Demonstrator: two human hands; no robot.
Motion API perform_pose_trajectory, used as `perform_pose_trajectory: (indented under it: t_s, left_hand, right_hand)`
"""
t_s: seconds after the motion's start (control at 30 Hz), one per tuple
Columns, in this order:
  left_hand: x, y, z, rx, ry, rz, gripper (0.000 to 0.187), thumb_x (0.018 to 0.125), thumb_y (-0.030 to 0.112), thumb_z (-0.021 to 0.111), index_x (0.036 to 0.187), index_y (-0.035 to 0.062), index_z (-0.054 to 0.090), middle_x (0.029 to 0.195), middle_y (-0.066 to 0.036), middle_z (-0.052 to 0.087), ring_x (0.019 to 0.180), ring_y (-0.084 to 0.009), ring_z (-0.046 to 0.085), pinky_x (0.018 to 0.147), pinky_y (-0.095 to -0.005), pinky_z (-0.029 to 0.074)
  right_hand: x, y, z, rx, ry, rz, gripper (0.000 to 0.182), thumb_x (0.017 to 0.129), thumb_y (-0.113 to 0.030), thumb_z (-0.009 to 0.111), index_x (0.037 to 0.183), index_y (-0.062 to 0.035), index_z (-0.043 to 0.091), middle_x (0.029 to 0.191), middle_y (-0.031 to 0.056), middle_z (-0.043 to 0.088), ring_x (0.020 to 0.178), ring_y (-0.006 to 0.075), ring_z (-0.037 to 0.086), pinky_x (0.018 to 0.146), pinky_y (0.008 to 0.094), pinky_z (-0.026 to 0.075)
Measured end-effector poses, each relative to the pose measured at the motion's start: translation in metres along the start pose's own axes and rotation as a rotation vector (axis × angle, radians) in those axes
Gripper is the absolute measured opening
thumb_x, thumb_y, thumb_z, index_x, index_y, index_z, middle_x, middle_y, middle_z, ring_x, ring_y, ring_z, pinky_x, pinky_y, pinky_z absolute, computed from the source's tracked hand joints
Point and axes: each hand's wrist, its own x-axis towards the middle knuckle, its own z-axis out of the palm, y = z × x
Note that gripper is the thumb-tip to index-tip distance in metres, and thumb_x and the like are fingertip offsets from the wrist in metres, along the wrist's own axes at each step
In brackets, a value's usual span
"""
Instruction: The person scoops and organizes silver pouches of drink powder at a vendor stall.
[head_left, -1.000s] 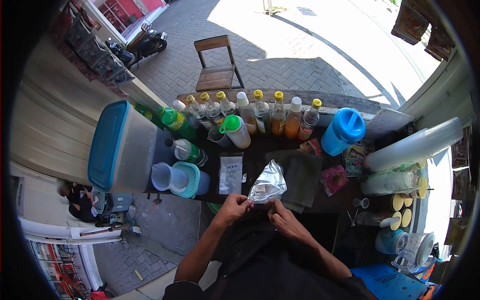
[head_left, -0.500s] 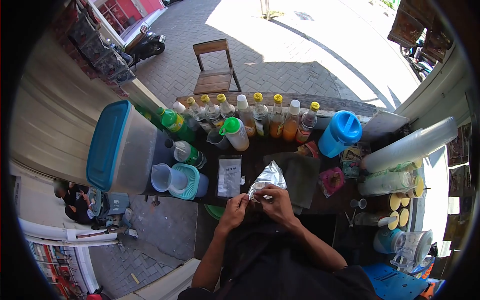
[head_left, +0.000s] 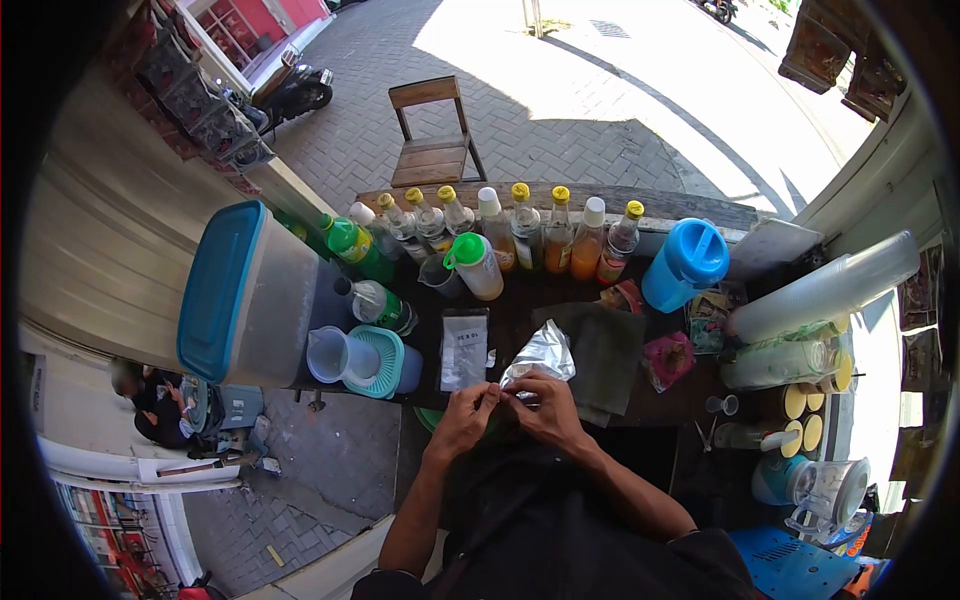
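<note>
A crinkled silver foil packet (head_left: 545, 352) lies at the near edge of the dark counter, its near end at my fingers. My right hand (head_left: 546, 410) pinches that near end between thumb and fingertips. Beside it my left hand (head_left: 466, 416) is closed, its thumb and index finger pinched together at the same end and almost touching the right fingertips. The exact bit of foil between the fingers is hidden. A clear plastic packet with a printed label (head_left: 464, 350) lies just beyond my left hand. Under the foil's right side is a dark cloth (head_left: 605, 350).
Several bottles (head_left: 527, 235) line the back edge, with a green-lidded shaker (head_left: 476, 270). Left are a large blue-lidded container (head_left: 255, 300) and a measuring jug (head_left: 330, 352). Right are a blue pitcher (head_left: 685, 268), stacked plastic cups (head_left: 820, 295), scissors (head_left: 706, 435) and a blender jug (head_left: 835, 492).
My right hand has shifted slightly left, bringing its fingertips close against those of my left hand. The foil packet stays in about the same place. The view has shifted slightly.
</note>
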Motion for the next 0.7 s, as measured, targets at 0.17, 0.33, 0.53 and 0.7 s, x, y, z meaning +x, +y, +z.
perform_pose_trajectory:
  t_s: [0.17, 0.33, 0.53, 0.7]
  left_hand:
    - [-0.001, 0.016, -0.002, 0.161, -0.038, 0.029, 0.034, 0.094, 0.027, 0.058, 0.087, -0.0061, 0.059, 0.071, -0.024, 0.057, 0.065, -0.0373, 0.058, 0.060, -0.0406, 0.042]
    - [-0.001, 0.022, -0.005, 0.221, -0.085, 0.001, 0.030, 0.092, 0.024, 0.058, 0.087, -0.0050, 0.060, 0.076, -0.026, 0.059, 0.072, -0.0430, 0.058, 0.063, -0.0422, 0.043]
    - [-0.002, 0.024, -0.006, 0.326, -0.083, 0.049, 0.023, 0.091, 0.019, 0.057, 0.087, -0.0042, 0.060, 0.080, -0.025, 0.061, 0.079, -0.0433, 0.060, 0.067, -0.0461, 0.045]
    - [-0.001, 0.029, -0.004, 0.600, -0.085, 0.004, 0.019, 0.091, 0.016, 0.052, 0.088, -0.0013, 0.060, 0.085, -0.024, 0.063, 0.084, -0.0427, 0.061, 0.071, -0.0494, 0.047]
  right_hand:
    - [0.002, 0.005, 0.000, -0.003, 0.018, 0.005, 0.013, 0.080, -0.006, 0.067, 0.091, -0.0009, 0.072, 0.091, 0.0124, 0.068, 0.085, 0.0250, 0.067, 0.071, 0.0326, 0.053]
    - [0.003, 0.012, -0.001, 0.029, -0.017, 0.036, 0.012, 0.082, -0.007, 0.066, 0.091, -0.0016, 0.072, 0.091, 0.0119, 0.068, 0.085, 0.0237, 0.067, 0.071, 0.0320, 0.053]
    - [0.005, 0.017, 0.000, 0.075, -0.039, 0.074, 0.012, 0.084, -0.008, 0.065, 0.092, -0.0001, 0.071, 0.090, 0.0117, 0.068, 0.083, 0.0216, 0.066, 0.067, 0.0308, 0.051]
    - [0.011, 0.018, 0.000, 0.069, -0.067, 0.141, 0.011, 0.088, -0.008, 0.062, 0.092, 0.0017, 0.066, 0.083, 0.0101, 0.067, 0.075, 0.0168, 0.064, 0.061, 0.0286, 0.049]
